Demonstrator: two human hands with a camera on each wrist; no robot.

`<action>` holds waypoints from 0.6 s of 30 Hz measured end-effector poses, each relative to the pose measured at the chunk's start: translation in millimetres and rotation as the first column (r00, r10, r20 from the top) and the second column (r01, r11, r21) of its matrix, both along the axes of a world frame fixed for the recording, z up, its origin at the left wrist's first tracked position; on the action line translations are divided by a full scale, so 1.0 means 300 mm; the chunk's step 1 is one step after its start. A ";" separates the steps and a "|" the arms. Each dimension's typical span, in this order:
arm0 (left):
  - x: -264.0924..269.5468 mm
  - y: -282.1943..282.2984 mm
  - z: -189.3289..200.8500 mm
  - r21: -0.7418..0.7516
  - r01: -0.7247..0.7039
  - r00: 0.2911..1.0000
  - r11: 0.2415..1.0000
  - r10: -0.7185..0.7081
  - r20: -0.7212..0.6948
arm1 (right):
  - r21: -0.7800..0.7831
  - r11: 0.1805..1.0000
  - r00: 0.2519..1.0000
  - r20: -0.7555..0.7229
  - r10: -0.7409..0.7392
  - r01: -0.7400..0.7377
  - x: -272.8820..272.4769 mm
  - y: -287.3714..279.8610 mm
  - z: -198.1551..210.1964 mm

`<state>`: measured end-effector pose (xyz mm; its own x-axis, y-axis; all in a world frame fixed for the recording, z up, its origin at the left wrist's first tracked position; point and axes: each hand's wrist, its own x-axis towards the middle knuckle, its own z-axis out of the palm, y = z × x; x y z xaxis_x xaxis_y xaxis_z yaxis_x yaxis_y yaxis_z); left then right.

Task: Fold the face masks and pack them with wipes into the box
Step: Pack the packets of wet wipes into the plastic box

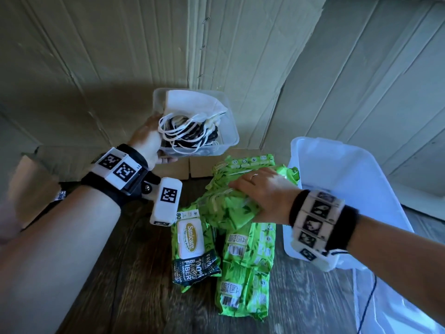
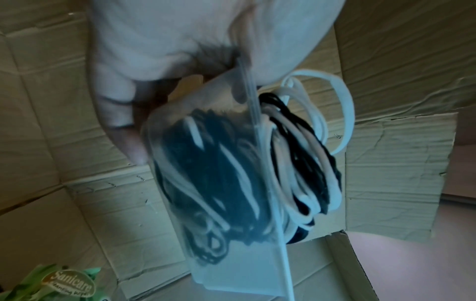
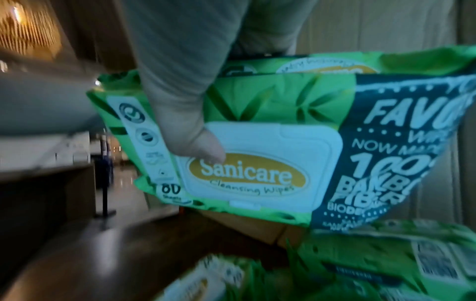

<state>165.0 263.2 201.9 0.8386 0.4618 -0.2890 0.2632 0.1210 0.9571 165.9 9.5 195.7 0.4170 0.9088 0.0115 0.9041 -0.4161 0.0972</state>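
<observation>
My left hand point(image 1: 150, 141) grips the near-left wall of a small clear tub point(image 1: 227, 133) and holds it up above the table. In the tub lie folded white and black face masks point(image 1: 192, 109), with their ear loops point(image 2: 309, 163) spilling over the rim. My right hand point(image 1: 260, 191) grips a green Sanicare wipes pack point(image 1: 226, 208) from above, lifted off the pile. In the right wrist view the thumb point(image 3: 188, 126) presses on the pack's white lid point(image 3: 257, 169), and a second pack point(image 3: 327, 65) shows behind it.
Several more green wipes packs point(image 1: 245, 273) lie on the dark wooden table point(image 1: 115, 285). A large white plastic bin point(image 1: 349, 179) stands open at the right. Creased cardboard walls point(image 1: 96, 68) and flaps point(image 2: 386, 163) rise behind.
</observation>
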 end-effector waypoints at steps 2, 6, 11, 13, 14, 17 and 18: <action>0.012 -0.010 -0.006 -0.002 -0.011 1.000 1.000 0.011 -0.004 | 0.197 0.979 0.990 -0.140 -0.022 0.050 0.004 -0.084 0.082; 0.026 -0.095 -0.028 -0.100 0.057 0.997 0.993 -0.063 -0.053 | 0.406 0.845 0.934 -0.231 -0.273 0.347 0.076 -0.243 0.245; 0.079 -0.291 -0.065 -0.114 0.007 1.000 0.993 -0.010 -0.025 | 0.409 0.605 0.728 -0.457 -0.512 0.683 0.372 -0.477 0.201; 0.106 -0.368 -0.092 -0.125 -0.012 0.999 0.992 0.005 -0.052 | 0.330 0.527 0.616 -0.527 -0.585 0.783 0.479 -0.558 0.141; 0.118 -0.401 -0.105 -0.129 -0.021 0.998 0.991 0.012 -0.068 | 0.283 0.509 0.573 -0.542 -0.615 0.813 0.518 -0.589 0.107; 0.141 -0.476 -0.146 -0.134 -0.061 0.995 0.989 0.049 -0.091 | 0.127 0.550 0.533 -0.496 -0.686 0.826 0.608 -0.615 -0.007; 0.144 -0.495 -0.157 -0.132 -0.073 0.994 0.989 0.062 -0.088 | 0.065 0.585 0.544 -0.462 -0.700 0.808 0.626 -0.607 -0.043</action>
